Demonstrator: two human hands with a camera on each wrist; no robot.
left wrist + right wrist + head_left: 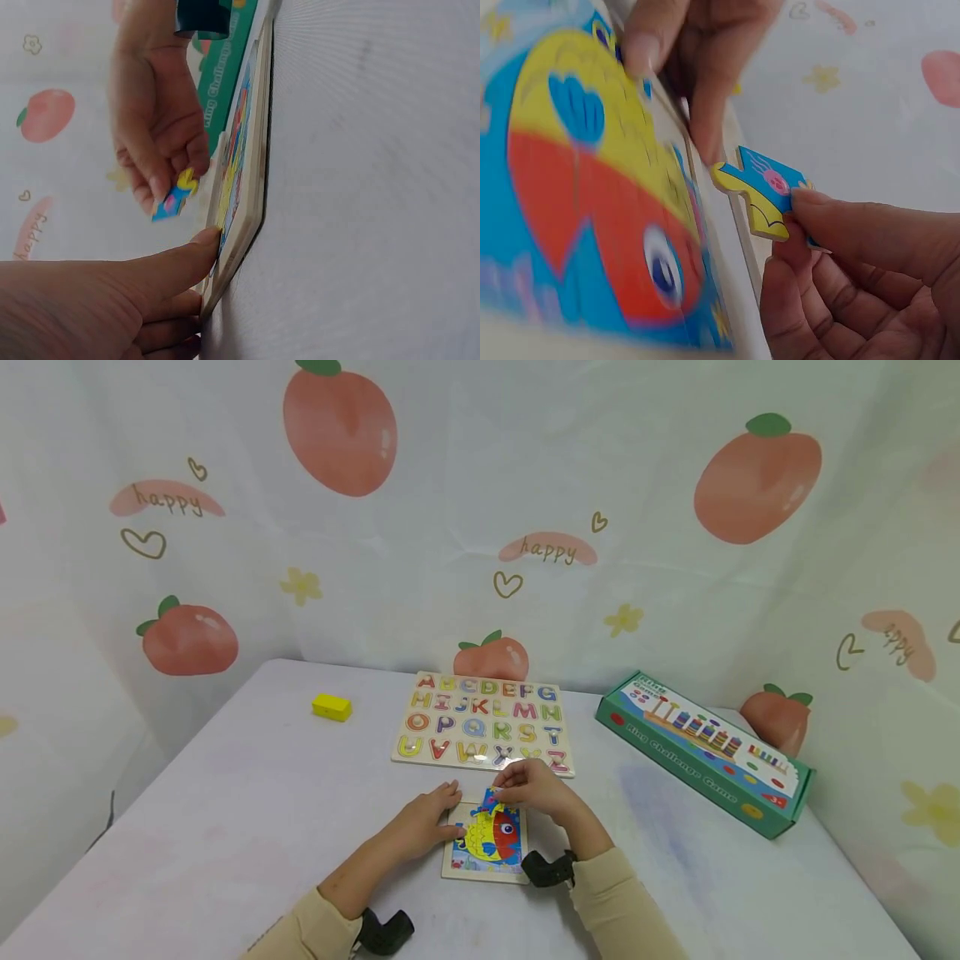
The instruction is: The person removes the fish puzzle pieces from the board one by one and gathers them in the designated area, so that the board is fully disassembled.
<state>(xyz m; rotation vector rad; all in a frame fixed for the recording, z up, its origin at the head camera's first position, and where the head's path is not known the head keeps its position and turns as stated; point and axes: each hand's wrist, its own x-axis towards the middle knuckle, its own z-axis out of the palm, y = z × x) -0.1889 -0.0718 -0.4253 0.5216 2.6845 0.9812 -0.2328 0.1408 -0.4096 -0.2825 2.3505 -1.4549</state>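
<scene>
A blue-yellow puzzle piece (763,193) is pinched by the right hand (534,787) just above the far edge of the fish puzzle (487,843). The puzzle's left edge is touched by the left hand (423,822), fingers straight, nothing grasped. Open bench (225,810) is seen to the left. The empty slot is hidden by the right hand.

Head high — wrists close, sharing puzzle (487,843)

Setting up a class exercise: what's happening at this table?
A person is doing a fish puzzle. The right hand pinches a blue and yellow piece just above the board's far edge, not yet seated. The left hand rests straight fingers on the board's left edge. An alphabet board lies behind.
</scene>
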